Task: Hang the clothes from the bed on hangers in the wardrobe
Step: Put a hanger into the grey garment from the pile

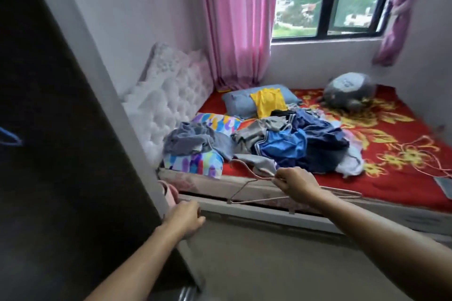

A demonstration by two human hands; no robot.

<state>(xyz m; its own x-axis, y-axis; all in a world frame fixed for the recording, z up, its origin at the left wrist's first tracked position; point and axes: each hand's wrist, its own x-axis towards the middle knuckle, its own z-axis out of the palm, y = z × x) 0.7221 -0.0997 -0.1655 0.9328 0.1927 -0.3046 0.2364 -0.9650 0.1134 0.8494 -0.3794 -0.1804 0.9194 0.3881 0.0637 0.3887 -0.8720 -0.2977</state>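
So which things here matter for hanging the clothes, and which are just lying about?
Job: pile of blue and grey clothes, yellow garment, thin pink wire hangers in right hand, dark wardrobe door.
Lying about: grey plush toy, blue pillow, pink curtain.

Red bedsheet (pixel 403 178) with yellow flowers — pink curtain (pixel 239 19), blue pillow (pixel 237 102), yellow garment (pixel 269 102), pale pink hanger (pixel 259 199).

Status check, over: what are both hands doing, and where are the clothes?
Left hand grips wardrobe door edge. Right hand holds pink hanger. Clothes heaped on bed. Nothing between hanger and heap.
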